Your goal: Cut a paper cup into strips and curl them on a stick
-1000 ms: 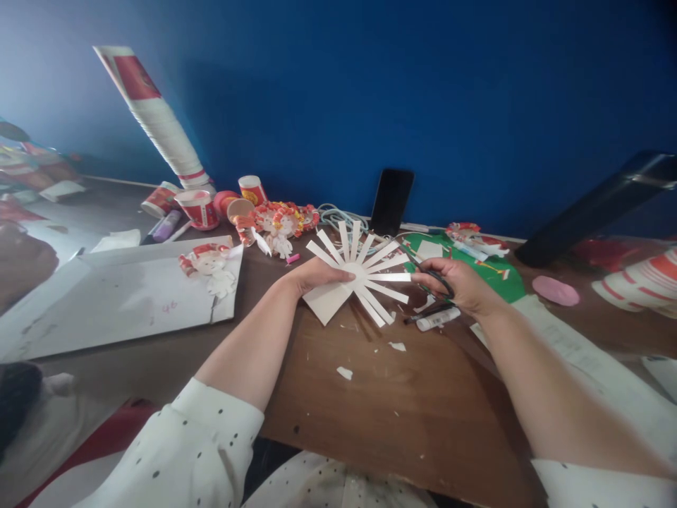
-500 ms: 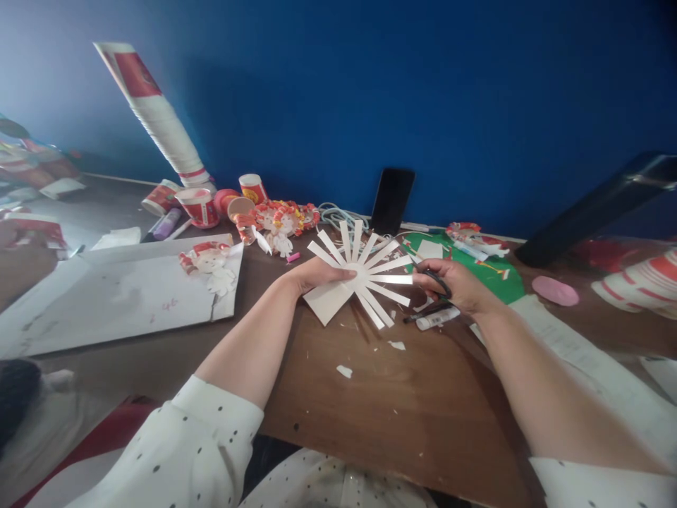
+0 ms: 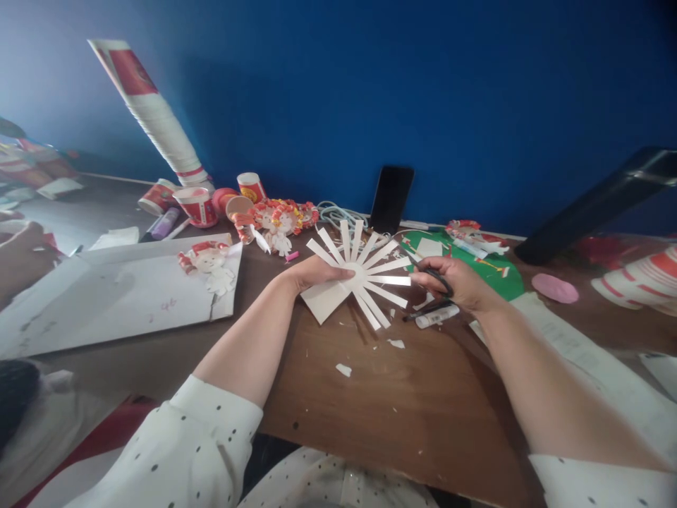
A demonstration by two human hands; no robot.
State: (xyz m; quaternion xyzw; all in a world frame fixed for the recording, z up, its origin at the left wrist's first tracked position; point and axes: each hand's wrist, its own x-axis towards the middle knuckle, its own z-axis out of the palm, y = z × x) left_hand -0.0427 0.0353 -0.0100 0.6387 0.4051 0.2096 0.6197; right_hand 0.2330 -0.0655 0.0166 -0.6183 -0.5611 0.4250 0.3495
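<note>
A white paper cutout (image 3: 360,276) with many narrow strips fanning out from a round centre is pinched in my left hand (image 3: 320,274), thumb on top near the centre. Its lower left part is a wide uncut wedge. My right hand (image 3: 449,282) grips black-handled scissors (image 3: 438,274) at the right side of the cutout, close to the strip tips. The blades are mostly hidden, so I cannot tell how far apart they are. Under the right hand, a white glue stick (image 3: 436,316) lies on the brown board (image 3: 381,416) with small paper scraps (image 3: 343,370).
A dark phone (image 3: 391,199) leans on the blue wall. Behind my left hand lie paper cups (image 3: 197,206) and paper dolls (image 3: 280,222). A white board (image 3: 132,296) is at left, a green disc (image 3: 491,271) at right. Another person's hand (image 3: 21,257) shows at the far left edge.
The other person's hand at the far left has come further into view. My hands, the cutout and the scissors have barely shifted.
</note>
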